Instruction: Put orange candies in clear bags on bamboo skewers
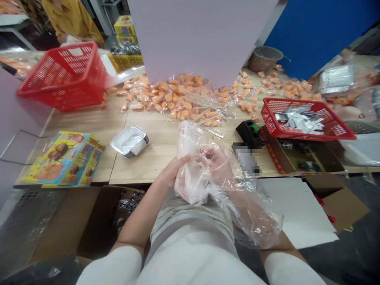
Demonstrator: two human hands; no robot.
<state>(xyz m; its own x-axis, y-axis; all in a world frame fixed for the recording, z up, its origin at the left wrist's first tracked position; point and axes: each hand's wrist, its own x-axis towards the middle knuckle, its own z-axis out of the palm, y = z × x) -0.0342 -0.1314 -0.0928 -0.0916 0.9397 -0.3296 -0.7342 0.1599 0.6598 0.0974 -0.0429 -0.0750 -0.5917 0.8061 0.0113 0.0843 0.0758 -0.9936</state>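
The left hand (172, 171) holds the left side of a bundle of plastic bags (190, 188), thumb over its top face; the right hand (216, 161), fingers curled, is at its right side behind clear film, and whether it pinches anything I cannot tell. The bundle lies between the two hands, in front of the waist, its long axis running away from the body. Loose clear plastic (264, 225) trails from it along the right forearm. Farther out, foil trays (128, 140) sit to the left, wrapped orange pieces (181, 97) lie beyond, and a tape dispenser (247, 134) stands to the right, near a red basket (332, 122).
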